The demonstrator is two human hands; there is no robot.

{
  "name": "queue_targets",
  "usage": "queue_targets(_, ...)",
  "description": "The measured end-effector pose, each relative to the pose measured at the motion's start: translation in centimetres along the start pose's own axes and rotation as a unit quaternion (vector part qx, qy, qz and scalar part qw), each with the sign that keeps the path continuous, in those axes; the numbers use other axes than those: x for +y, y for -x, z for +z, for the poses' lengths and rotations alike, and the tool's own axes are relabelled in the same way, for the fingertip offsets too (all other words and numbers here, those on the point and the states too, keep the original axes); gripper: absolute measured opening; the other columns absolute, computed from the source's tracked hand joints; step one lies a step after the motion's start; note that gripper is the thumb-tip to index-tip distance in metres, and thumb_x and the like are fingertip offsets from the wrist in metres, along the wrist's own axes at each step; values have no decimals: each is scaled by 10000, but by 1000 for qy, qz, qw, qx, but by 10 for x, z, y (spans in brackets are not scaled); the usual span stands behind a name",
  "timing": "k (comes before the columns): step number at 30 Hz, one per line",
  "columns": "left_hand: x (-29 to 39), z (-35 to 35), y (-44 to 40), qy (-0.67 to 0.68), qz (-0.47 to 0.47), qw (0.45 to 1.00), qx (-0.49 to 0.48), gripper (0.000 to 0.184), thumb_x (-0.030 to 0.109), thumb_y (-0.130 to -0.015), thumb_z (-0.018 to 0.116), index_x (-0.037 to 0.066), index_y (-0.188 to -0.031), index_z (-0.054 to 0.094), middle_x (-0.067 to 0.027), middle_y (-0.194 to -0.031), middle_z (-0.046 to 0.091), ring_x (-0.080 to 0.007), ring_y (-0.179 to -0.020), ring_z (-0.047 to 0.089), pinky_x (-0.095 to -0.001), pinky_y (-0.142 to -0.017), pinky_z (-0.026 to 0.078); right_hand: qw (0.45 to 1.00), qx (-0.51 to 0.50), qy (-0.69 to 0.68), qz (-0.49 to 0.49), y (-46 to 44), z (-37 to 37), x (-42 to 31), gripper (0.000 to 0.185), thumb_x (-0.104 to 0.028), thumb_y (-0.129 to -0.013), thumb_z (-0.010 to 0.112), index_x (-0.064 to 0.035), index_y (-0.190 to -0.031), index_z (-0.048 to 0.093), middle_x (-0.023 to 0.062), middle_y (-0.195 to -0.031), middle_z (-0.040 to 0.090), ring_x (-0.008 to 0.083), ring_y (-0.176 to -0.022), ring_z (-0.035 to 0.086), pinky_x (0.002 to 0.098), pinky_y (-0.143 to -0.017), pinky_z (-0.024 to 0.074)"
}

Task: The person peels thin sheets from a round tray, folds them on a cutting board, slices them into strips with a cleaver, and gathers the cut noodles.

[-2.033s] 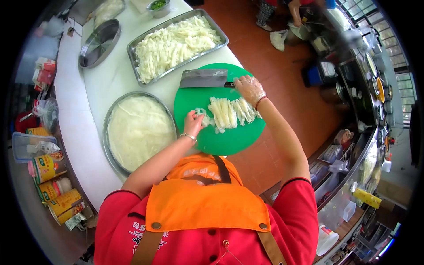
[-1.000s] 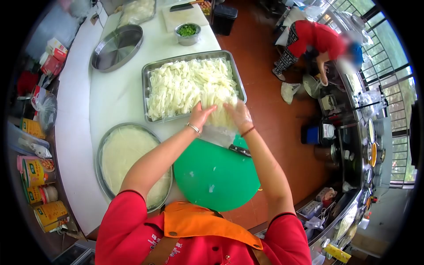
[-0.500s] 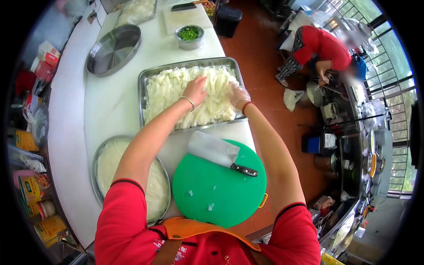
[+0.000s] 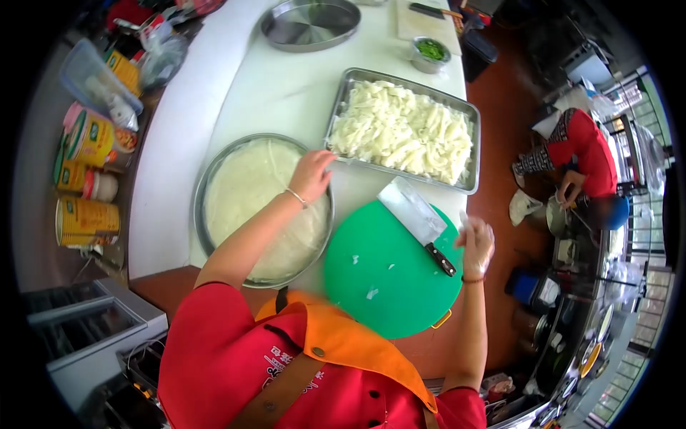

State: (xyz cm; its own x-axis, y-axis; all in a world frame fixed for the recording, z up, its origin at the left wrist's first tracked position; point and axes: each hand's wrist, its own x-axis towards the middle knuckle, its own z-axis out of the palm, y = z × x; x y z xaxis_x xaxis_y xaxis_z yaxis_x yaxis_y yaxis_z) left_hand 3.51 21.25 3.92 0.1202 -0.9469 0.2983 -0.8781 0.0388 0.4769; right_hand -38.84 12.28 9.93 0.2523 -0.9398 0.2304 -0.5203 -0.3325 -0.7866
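My left hand point(image 4: 311, 176) is above the right rim of a large round metal pan point(image 4: 202, 214), beside the near left corner of the rectangular metal tray point(image 4: 400, 170); its fingers are loosely bent and hold nothing visible. Wide white noodle strips point(image 4: 400, 132) fill the tray. In a clear plastic glove, my right hand point(image 4: 476, 247) hovers off the right edge of the green round cutting board point(image 4: 386, 300), fingers apart and partly curled. Close to it lies the dark handle of a cleaver point(image 4: 414, 212), resting on the board. A pale sheet point(image 4: 250, 207) covers the pan's inside.
An empty round metal pan point(image 4: 311, 25) and a bowl of chopped greens point(image 4: 430, 53) stand farther back, near a knife point(image 4: 426, 10) on a pale board. Yellow tins point(image 4: 87, 222) line the left shelf. A co-worker in red point(image 4: 589, 150) bends over at the right.
Both hands have left the noodles and come back toward me: the left to the round pan's edge, the right beside the cleaver handle. My view has shifted, moving the counter within it.
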Motion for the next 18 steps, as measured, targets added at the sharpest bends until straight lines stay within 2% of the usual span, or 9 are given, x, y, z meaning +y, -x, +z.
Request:
queue_targets(1, -28, -11, 25, -26, -39, 999, 22, 351, 80, -802, 672, 61, -1151, 634, -123, -1179, 617, -333, -1114, 563, -433, -962, 465, 991, 2, -102, 86, 30, -9, -4, 172, -162, -975, 579, -25, -895, 643, 19, -720, 569, 87, -523, 537, 215, -454, 421)
queue_targets(6, -144, -47, 78, -138, -199, 969, 43, 272, 153, -844, 667, 64, -1101, 666, -128, -1125, 641, -330, -1061, 581, -426, -935, 477, 950, 81, -168, 252, 134, -35, -33, 328, -243, -985, 546, -59, -714, 574, 14, -591, 486, 87, -474, 467, 251, -448, 353)
queue_targets(9, -169, -40, 78, -124, -158, 979, 12, 256, 181, -857, 668, 59, -1082, 673, -131, -1106, 643, -323, -1040, 588, -426, -914, 487, 930, 122, -203, 281, 164, -32, -50, 347, -257, -975, 547, -73, -680, 543, 16, -585, 485, 93, -468, 455, 253, -446, 349)
queue_targets(10, -170, -38, 72, -124, -180, 976, -7, 252, 194, -858, 668, 59, -1071, 676, -132, -1095, 647, -322, -1036, 592, -428, -908, 490, 954, 108, -145, 238, 179, -31, -36, 313, -229, -965, 538, -75, -693, 536, 18, -592, 468, 91, -469, 440, 263, -435, 335)
queue_targets(12, -160, -33, 49, -123, -218, 967, -46, 248, 219, -861, 670, 57, -1048, 681, -133, -1074, 653, -319, -1029, 599, -433, -897, 496, 939, 112, -172, 277, 195, -27, -51, 230, -190, -926, 563, -80, -725, 549, 35, -602, 461, 129, -494, 458, 302, -445, 350)
queue_targets(13, -158, -28, 43, -126, -207, 970, 2, 240, 215, -866, 659, 59, -1046, 684, -135, -1063, 657, -319, -1022, 604, -435, -894, 498, 929, 115, -185, 298, 204, -26, -57, 190, -171, -907, 575, -82, -741, 556, 43, -607, 458, 148, -507, 467, 321, -449, 358)
queue_targets(14, -159, -19, 38, -128, -194, 971, 47, 232, 211, -870, 648, 62, -1044, 686, -137, -1052, 660, -319, -1016, 610, -438, -892, 500, 954, 90, -136, 251, 216, -26, -54, 56, -134, -847, 593, -102, -805, 576, 53, -629, 477, 193, -569, 497, 361, -492, 384)
queue_targets(15, -161, -11, 32, -128, -181, 971, 93, 226, 207, -875, 637, 64, -1042, 689, -138, -1040, 663, -319, -1009, 615, -440, -889, 502, 973, 71, -87, 200, 228, -26, -53, 86, -98, -787, 612, -122, -868, 597, 63, -650, 495, 237, -631, 528, 401, -534, 411)
queue_targets(18, -185, -4, 14, -199, -172, 964, -43, 233, 168, -870, 616, 74, -1071, 687, -147, -1035, 665, -321, -1038, 622, -427, -910, 502, 972, 92, -37, 214, 259, -25, -56, 212, -74, -748, 615, -156, -943, 610, 46, -673, 518, 257, -692, 543, 428, -591, 428)
